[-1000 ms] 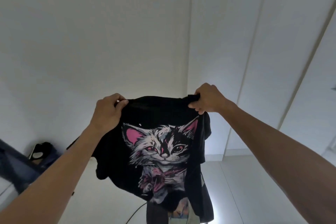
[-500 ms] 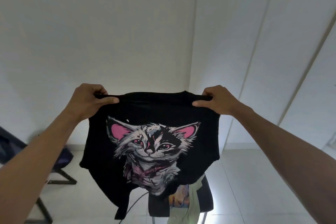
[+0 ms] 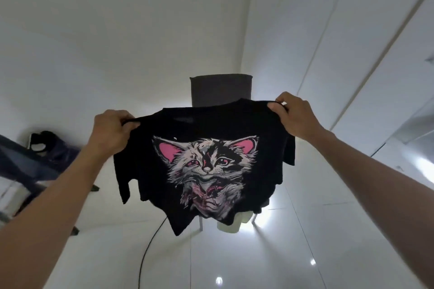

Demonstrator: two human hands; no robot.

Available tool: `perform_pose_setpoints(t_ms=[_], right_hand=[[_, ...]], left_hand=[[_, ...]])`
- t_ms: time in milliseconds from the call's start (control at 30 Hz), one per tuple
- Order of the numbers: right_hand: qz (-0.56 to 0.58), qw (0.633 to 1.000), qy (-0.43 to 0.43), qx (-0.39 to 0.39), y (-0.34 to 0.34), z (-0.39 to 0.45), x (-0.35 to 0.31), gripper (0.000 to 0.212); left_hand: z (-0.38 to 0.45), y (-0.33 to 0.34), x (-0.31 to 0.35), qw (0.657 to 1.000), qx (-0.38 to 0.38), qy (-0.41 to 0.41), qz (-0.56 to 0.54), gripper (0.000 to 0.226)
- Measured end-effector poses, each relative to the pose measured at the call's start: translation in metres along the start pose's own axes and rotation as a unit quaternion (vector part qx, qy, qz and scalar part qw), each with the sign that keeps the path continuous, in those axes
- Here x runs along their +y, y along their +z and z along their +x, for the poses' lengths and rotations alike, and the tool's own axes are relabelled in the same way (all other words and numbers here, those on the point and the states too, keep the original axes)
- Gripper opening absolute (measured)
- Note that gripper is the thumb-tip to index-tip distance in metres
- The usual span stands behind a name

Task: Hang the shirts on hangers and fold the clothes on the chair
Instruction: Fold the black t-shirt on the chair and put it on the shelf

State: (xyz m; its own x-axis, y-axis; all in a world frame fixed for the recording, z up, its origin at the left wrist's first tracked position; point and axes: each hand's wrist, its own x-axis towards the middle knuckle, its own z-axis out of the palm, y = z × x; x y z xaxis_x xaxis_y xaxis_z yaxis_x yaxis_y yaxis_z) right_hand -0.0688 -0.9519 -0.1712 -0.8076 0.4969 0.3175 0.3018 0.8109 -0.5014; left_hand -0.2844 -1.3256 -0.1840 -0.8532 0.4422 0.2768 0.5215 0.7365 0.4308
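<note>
Since half a second ago the chair's back (image 3: 220, 89) has come into view above the shirt (image 3: 204, 148). Left hand (image 3: 110, 129) and right hand (image 3: 294, 116) each pinch a shoulder, holding the shirt spread in front of the chair.

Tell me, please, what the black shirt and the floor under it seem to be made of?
The shirt looks like soft knit cloth, probably cotton: it sags and wrinkles between both hands, with a matte printed cat. The floor looks like glossy white tile: it mirrors lights and shows thin seams.
</note>
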Motion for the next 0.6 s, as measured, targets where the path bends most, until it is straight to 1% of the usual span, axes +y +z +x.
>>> perform_pose_setpoints(t_ms=[100, 200, 300, 433, 600], right_hand=[[-0.070, 0.997, -0.005, -0.034, 0.005, -0.023, 0.011, 0.040], [-0.124, 0.991, -0.016, -0.043, -0.007, -0.045, 0.021, 0.039], [-0.171, 0.984, -0.028, -0.045, -0.024, -0.061, 0.029, 0.033], [-0.181, 0.983, -0.010, -0.045, -0.038, -0.080, 0.034, 0.027], [-0.190, 0.980, 0.001, -0.054, -0.064, -0.121, 0.053, 0.024]], left_hand=[[-0.009, 0.015, -0.011, 1.000, -0.011, -0.029, -0.008, 0.016], [-0.023, 0.026, -0.017, 0.999, -0.011, 0.015, 0.026, 0.018], [-0.038, 0.027, -0.009, 0.994, -0.050, 0.049, 0.089, 0.024], [-0.058, 0.021, 0.012, 0.995, -0.034, 0.021, 0.096, 0.022], [-0.112, 0.018, 0.052, 0.992, -0.012, -0.042, 0.123, 0.023]])
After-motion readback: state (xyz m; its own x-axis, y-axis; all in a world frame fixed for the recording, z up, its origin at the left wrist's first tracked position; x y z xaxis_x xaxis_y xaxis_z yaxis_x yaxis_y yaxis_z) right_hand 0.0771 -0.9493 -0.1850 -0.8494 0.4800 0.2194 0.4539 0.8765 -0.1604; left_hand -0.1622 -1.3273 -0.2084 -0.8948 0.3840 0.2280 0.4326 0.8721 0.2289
